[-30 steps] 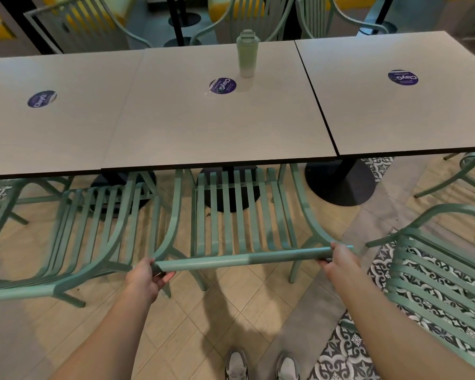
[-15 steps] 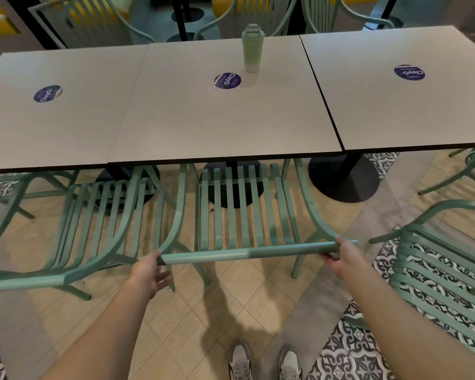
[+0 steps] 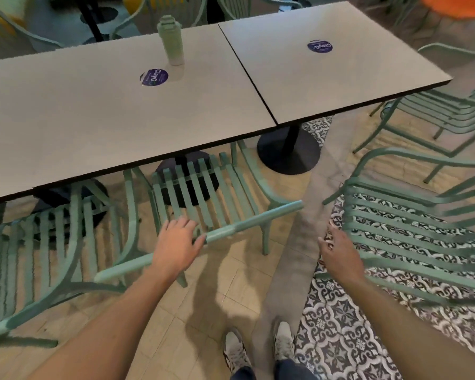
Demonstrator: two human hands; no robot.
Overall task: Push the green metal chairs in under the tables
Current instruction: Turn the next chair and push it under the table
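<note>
Green metal chair [image 3: 203, 198] facing under table [image 3: 121, 111], top rail slanting up-right; hands spread: left hand [image 3: 176, 245], right hand [image 3: 337, 250].

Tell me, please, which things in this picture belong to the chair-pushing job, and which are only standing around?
Belong to the job:
- middle chair, left hand resting on its top rail
- chair on the right, right hand reaching to it
- chair on the left
- tables

Only standing around:
- green bottle
- round stickers
</note>
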